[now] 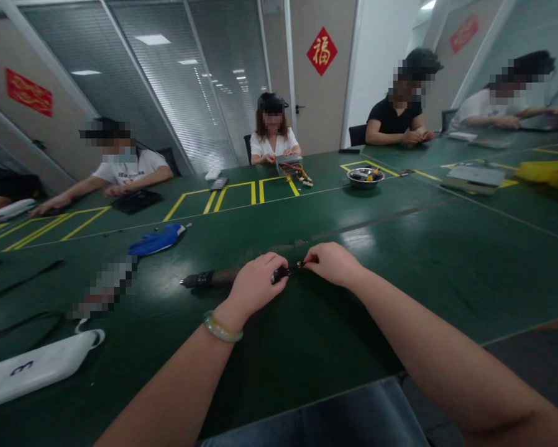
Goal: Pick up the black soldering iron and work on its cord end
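A dark electric screwdriver (pixel 216 279) lies crosswise just above or on the green table, its metal tip pointing left. My left hand (pixel 258 282), wearing a jade-coloured bangle, is closed around its body, and the black rear end (pixel 279 275) shows past the fingers. Close by on the right, my right hand (pixel 332 264) pinches a small dark plug-like piece (pixel 300 265) with a brassy glint. That piece is near the screwdriver's rear end; whether they touch I cannot tell. Most of it is hidden by my fingertips.
A blue glove (pixel 158 241) lies to the left, beyond a white numbered case (pixel 41 366) with a strap. Farther off are a metal bowl (pixel 365 178) of small parts, a grey box with coloured wires (pixel 294 169) and a laptop-like grey slab (pixel 473 178). Several people sit around the table (pixel 447 261).
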Tool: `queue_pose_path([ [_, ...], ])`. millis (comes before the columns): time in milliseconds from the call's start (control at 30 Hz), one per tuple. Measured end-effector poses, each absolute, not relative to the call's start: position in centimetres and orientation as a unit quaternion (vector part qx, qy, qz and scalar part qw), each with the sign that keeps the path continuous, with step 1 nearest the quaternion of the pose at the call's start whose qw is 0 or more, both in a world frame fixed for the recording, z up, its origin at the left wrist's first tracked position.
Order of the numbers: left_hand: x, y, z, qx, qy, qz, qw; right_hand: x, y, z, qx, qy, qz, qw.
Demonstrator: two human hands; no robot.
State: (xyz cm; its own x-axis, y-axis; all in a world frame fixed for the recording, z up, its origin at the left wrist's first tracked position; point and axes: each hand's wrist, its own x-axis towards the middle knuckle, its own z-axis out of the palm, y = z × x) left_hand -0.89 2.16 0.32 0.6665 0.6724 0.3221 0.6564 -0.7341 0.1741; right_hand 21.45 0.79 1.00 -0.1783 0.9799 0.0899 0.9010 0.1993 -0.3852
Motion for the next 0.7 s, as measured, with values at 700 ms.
queue_pose_path([
  [700, -0.8, 2.5, 0.2, 0.914, 0.360, 0.183, 0.046, 19.6, -0.4, 0.9, -0.576, -0.807, 0.038, 0.127],
])
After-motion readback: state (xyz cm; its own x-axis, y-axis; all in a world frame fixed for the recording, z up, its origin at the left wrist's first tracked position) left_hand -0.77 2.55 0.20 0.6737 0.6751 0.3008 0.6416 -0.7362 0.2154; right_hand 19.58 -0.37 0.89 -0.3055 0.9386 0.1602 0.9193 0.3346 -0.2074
